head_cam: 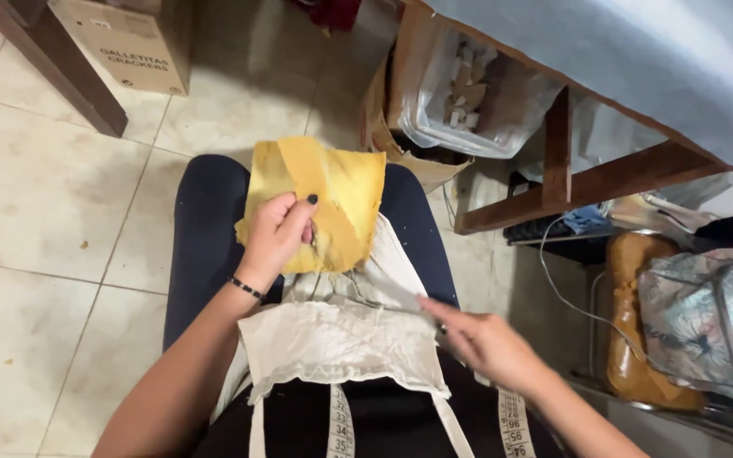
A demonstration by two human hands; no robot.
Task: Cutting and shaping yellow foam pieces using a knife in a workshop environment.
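Soft, even indoor light, faint shadows on the tiled floor [44, 195], slight motion blur on the right hand [489, 343].

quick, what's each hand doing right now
Left hand: closed on the yellow fabric.
Right hand: open, fingers on the white cloth.

On our lap the cloth piece [332, 203] lies beyond the lace-edged garment [341, 343], a tape measure [341, 428] hanging nearest us, a cardboard box [129, 42] far left, the counter [604, 76] right over a plastic bag [477, 93].
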